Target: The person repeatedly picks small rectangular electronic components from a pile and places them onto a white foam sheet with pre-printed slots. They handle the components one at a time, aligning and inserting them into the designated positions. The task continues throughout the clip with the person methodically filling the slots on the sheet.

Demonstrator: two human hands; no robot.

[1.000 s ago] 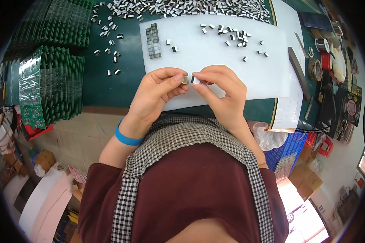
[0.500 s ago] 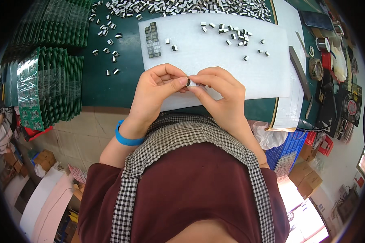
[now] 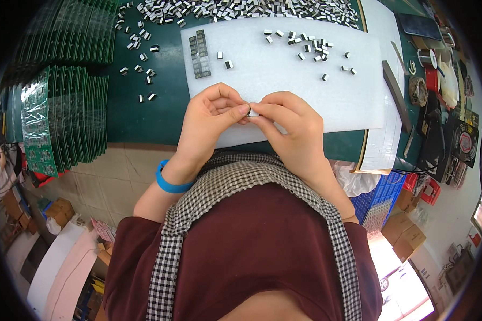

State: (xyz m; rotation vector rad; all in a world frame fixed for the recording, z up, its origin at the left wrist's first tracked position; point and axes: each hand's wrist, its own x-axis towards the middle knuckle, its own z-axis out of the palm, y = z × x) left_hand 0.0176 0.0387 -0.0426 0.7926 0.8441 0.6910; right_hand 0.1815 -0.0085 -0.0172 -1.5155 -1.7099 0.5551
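Note:
Between the fingertips of both hands is a small black and white block-shaped component [image 3: 253, 112], partly covered by the fingers. My left hand [image 3: 215, 116] pinches its left side with thumb and forefinger. On the other side my right hand [image 3: 290, 119] is closed on the same component. Both hands are over the near part of a white foam sheet [image 3: 337, 101]. A dark strip of small circuit boards [image 3: 200, 53] lies on the sheet's left end. Two loose components [image 3: 228, 65] rest beside the strip, and a loose cluster of them [image 3: 320, 51] lies farther right.
A large heap of the same components [image 3: 251, 9] spans the table's far side, with several scattered at left on the green tabletop [image 3: 139, 120]. Stacked green circuit boards [image 3: 64, 117] stand at the left edge. A dark bar [image 3: 395, 96] and a solder spool [image 3: 427, 58] are at right.
The component between my fingers has turned, so more of its white face shows. My hands have barely shifted, and both still grip it.

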